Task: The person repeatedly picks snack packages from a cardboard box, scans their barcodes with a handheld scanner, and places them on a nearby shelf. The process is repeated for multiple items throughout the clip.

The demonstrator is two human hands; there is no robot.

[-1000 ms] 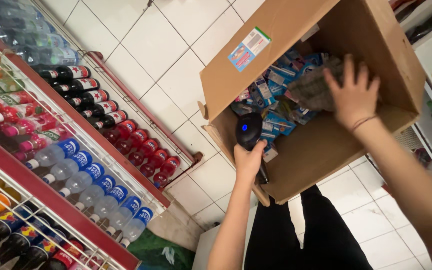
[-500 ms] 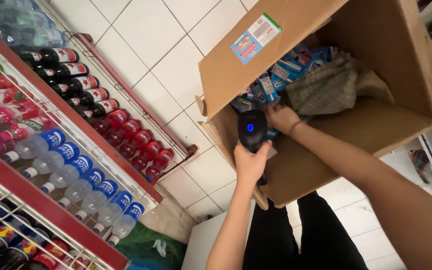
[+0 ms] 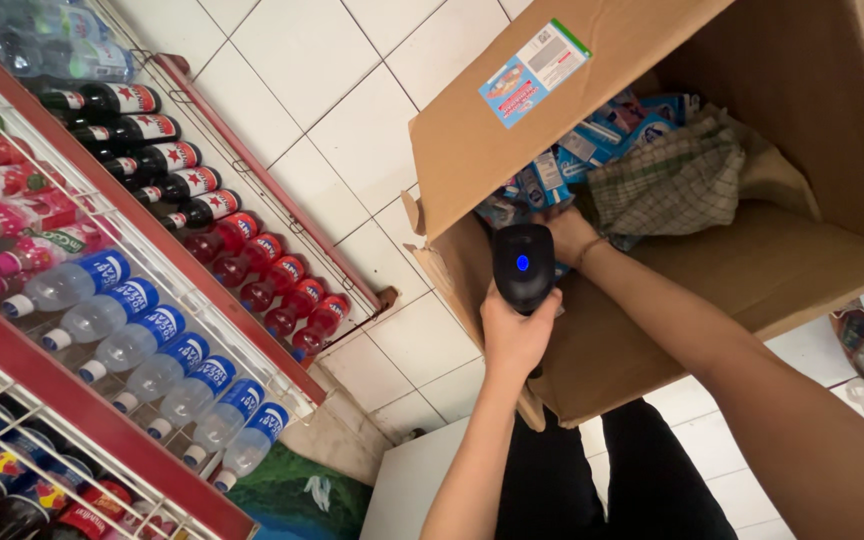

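Left hand: our left hand (image 3: 514, 335) is wrapped tight around the grip of a black handheld scanner (image 3: 523, 263), with a small blue light glowing on its back.

Scanner spot: it sits right at the torn front edge of the cardboard box (image 3: 792, 270), head pointing into the opening.

Right hand: our right hand (image 3: 564, 232) reaches into the box, just beside the scanner and down among the small blue packets (image 3: 592, 145). The scanner hides the fingers, so we honestly can't tell if they're curled on anything or loose.

Box: big, brown, tilted toward us, with a printed label (image 3: 535, 72) on the open flap.

Inside: blue packets piled at the back, and a checked green-grey cloth (image 3: 682, 180) lying over some of them, just right of our wrist.

Left side: red wire shelves (image 3: 252, 170) full of bottles lying in rows. Dark ones with red labels (image 3: 142, 130), red ones (image 3: 282, 290), and clear ones with blue caps and labels (image 3: 142, 350).

Floor: white tiles (image 3: 322, 60) between the shelves and the box.

Below: our dark trousers (image 3: 602, 480) show under the box.
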